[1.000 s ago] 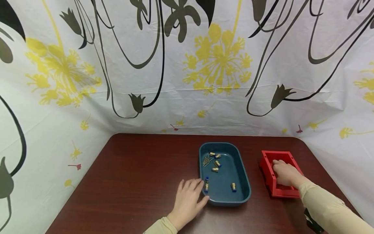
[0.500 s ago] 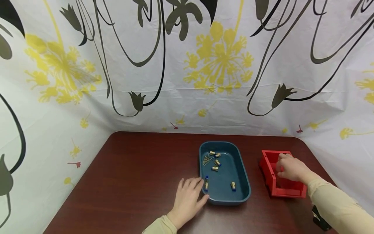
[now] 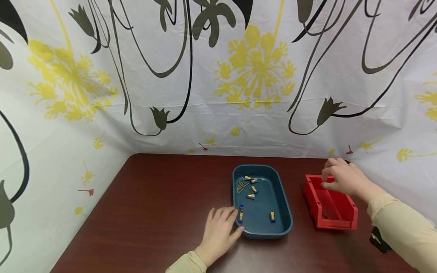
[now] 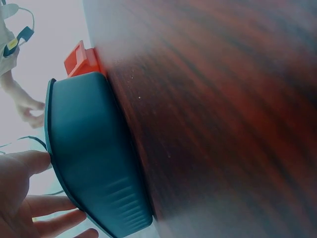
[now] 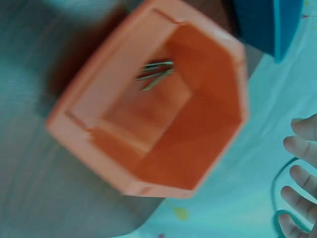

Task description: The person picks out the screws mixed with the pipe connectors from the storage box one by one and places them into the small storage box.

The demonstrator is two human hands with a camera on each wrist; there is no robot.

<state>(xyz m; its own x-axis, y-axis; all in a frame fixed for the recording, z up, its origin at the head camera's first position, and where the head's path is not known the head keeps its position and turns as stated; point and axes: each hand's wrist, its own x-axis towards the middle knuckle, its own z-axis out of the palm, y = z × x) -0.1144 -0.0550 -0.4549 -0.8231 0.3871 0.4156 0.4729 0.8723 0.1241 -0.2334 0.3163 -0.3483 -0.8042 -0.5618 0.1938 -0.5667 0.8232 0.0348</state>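
Head view: left hand [image 3: 218,237], fingers extended, touched blue tray's [image 3: 263,232] near-left rim; right hand [image 3: 346,178], loosely curved, looked empty above red bin [image 3: 338,224]. Pins [image 3: 241,187] lay in both. Probably mid-transfer; next move likely needed a tray-pin pinch.

A reddish-brown table [image 3: 153,201] with rounded corners; behind it, white flower-printed cloth [image 3: 205,91].

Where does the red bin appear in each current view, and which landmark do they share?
Head: red bin in the lower half, toward the right.
Left wrist: red bin at upper left, partly hidden by the blue tray.
Right wrist: red bin large, around the centre, looking orange.
Shared landmark: blue tray, lower right of centre; left; top right, respectively.
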